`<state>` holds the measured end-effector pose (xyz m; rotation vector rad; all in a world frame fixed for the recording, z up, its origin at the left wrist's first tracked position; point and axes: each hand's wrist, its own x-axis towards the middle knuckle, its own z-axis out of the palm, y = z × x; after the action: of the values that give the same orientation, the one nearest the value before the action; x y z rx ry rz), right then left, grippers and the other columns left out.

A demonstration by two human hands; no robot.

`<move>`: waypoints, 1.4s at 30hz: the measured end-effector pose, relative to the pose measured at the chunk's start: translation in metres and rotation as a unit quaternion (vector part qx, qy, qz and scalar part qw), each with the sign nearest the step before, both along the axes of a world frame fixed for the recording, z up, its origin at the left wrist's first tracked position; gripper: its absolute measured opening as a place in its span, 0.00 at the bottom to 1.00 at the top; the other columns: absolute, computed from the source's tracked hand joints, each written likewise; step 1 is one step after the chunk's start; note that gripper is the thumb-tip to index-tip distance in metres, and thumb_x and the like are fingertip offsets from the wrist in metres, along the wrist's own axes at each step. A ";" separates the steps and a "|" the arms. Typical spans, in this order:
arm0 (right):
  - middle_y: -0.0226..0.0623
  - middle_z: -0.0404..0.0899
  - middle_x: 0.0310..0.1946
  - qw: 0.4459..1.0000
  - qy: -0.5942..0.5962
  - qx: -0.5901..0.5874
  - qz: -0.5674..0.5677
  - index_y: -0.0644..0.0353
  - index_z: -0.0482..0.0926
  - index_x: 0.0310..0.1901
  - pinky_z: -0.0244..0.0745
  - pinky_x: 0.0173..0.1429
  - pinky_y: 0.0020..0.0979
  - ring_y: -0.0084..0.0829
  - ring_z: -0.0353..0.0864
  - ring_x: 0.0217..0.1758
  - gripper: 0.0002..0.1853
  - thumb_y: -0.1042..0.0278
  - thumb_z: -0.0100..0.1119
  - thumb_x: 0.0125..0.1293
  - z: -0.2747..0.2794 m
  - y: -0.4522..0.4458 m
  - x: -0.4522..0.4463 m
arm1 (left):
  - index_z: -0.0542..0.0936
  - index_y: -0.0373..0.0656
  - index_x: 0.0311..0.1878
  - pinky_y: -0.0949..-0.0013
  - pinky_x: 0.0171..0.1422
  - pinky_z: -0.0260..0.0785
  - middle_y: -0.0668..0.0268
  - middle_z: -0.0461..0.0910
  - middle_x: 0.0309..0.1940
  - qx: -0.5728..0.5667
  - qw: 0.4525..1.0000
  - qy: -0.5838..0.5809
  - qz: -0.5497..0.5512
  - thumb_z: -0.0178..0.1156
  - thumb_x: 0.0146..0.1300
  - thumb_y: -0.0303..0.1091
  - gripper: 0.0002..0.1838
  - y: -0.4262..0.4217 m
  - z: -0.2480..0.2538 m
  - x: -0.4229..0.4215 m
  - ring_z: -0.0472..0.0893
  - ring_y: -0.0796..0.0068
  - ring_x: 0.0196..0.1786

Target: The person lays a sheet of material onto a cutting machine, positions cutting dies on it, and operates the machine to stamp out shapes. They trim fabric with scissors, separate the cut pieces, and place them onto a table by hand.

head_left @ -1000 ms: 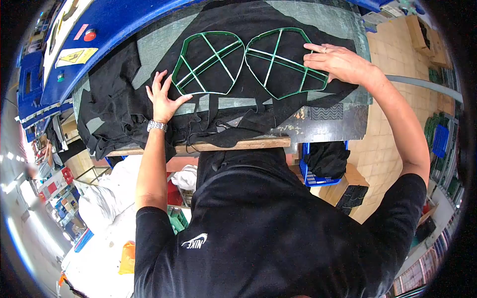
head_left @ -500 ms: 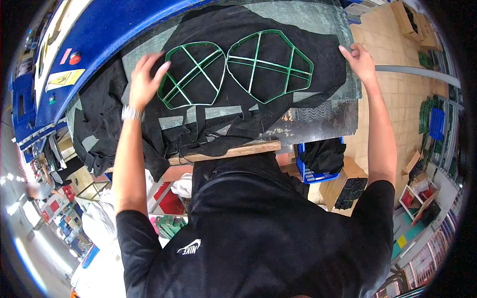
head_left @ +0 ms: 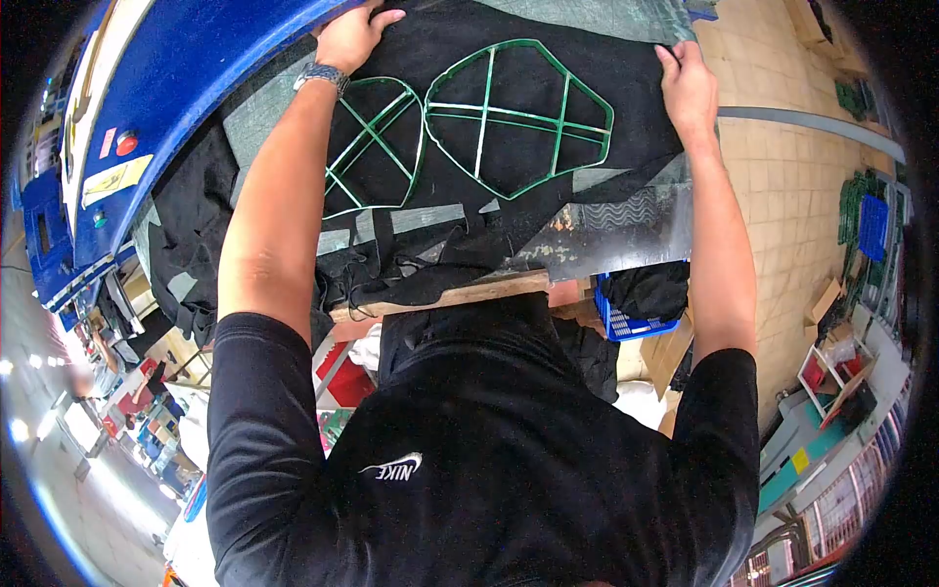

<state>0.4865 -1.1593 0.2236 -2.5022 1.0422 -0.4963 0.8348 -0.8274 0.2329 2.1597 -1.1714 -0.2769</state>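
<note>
Black fabric (head_left: pixel 626 98) lies spread over the worktable. Two green-edged metal cutting dies rest on it side by side: the right die (head_left: pixel 486 112) is in full view, while my left forearm hides part of the left die (head_left: pixel 372 129). My left hand (head_left: pixel 347 39) is beyond the left die, at the fabric's far left part beside the blue machine. Its thumb sticks out, and the other fingers are partly cut off by the frame's top. At the fabric's right edge, my right hand (head_left: pixel 691 90) has its fingers closed on the cloth.
A blue machine (head_left: pixel 210 108) with a red button (head_left: pixel 126 145) curves along the left. Below the table's wooden edge (head_left: pixel 469 293) stands a blue basket (head_left: pixel 626 328) holding dark cloth. Fabric scraps with cut-outs lie along the near side. A grey rail (head_left: pixel 802 119) runs at right.
My left hand has moved away from the left die, up and to the right. My right hand has shifted slightly up the fabric's edge and closed on it.
</note>
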 end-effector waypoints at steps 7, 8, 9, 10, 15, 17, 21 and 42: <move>0.51 0.87 0.39 0.998 0.041 -0.038 -0.036 0.55 0.76 0.48 0.78 0.45 0.57 0.61 0.85 0.45 0.20 0.44 0.59 0.76 -0.003 0.003 -0.001 | 0.86 0.41 0.54 0.46 0.59 0.74 0.45 0.86 0.49 0.070 0.970 -0.191 0.132 0.62 0.72 0.56 0.26 -0.006 -0.025 0.013 0.83 0.40 0.53; 0.50 0.87 0.40 0.996 0.053 -0.057 -0.043 0.54 0.76 0.49 0.78 0.45 0.57 0.61 0.85 0.45 0.20 0.44 0.59 0.76 -0.004 0.005 0.000 | 0.86 0.41 0.54 0.46 0.59 0.74 0.45 0.86 0.49 0.072 0.970 -0.192 0.132 0.62 0.72 0.56 0.26 -0.009 -0.024 0.012 0.83 0.40 0.53; 0.50 0.87 0.40 0.996 0.052 -0.056 -0.042 0.54 0.76 0.49 0.78 0.45 0.57 0.61 0.85 0.45 0.20 0.44 0.59 0.76 -0.006 0.005 0.000 | 0.86 0.40 0.52 0.46 0.59 0.74 0.45 0.86 0.49 0.042 0.962 -0.237 0.126 0.63 0.71 0.55 0.25 -0.011 -0.025 0.012 0.83 0.40 0.52; 0.50 0.87 0.40 0.995 0.052 -0.074 -0.042 0.54 0.76 0.49 0.78 0.44 0.57 0.61 0.85 0.45 0.20 0.43 0.58 0.76 -0.008 0.004 -0.001 | 0.87 0.40 0.51 0.45 0.59 0.74 0.46 0.86 0.49 0.013 0.952 -0.281 0.119 0.63 0.71 0.54 0.24 -0.011 -0.025 0.012 0.83 0.40 0.52; 0.49 0.87 0.38 0.993 0.049 -0.090 -0.055 0.53 0.76 0.49 0.78 0.44 0.57 0.61 0.85 0.43 0.20 0.43 0.59 0.76 -0.008 0.006 -0.001 | 0.87 0.41 0.51 0.44 0.60 0.73 0.46 0.86 0.50 0.041 0.961 -0.225 0.157 0.64 0.71 0.52 0.22 -0.017 -0.019 0.003 0.83 0.39 0.53; 0.49 0.87 0.42 0.994 0.047 -0.088 -0.053 0.54 0.75 0.48 0.78 0.45 0.56 0.60 0.85 0.45 0.19 0.46 0.62 0.74 -0.005 0.005 -0.003 | 0.86 0.41 0.52 0.42 0.61 0.73 0.45 0.86 0.50 0.075 0.935 -0.308 0.160 0.64 0.71 0.51 0.22 -0.021 -0.020 -0.004 0.82 0.37 0.54; 0.48 0.84 0.50 0.981 -0.101 -0.143 0.083 0.61 0.79 0.53 0.78 0.57 0.49 0.53 0.83 0.54 0.24 0.49 0.70 0.69 0.021 0.027 -0.028 | 0.81 0.40 0.59 0.17 0.68 0.57 0.45 0.84 0.54 0.246 0.928 -0.172 0.223 0.59 0.73 0.55 0.26 -0.032 0.030 -0.061 0.80 0.38 0.59; 0.31 0.79 0.71 0.959 -0.016 -0.024 0.283 0.47 0.75 0.74 0.44 0.85 0.57 0.38 0.66 0.81 0.40 0.52 0.77 0.59 0.013 0.094 -0.067 | 0.83 0.44 0.59 0.57 0.55 0.70 0.62 0.79 0.43 0.171 0.973 0.033 0.150 0.76 0.56 0.32 0.25 0.293 0.068 -0.339 0.77 0.57 0.49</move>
<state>0.4193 -1.0651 0.2362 -2.6614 0.2679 -0.3826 0.4960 -0.5342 0.3008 2.5668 -0.7872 -0.4390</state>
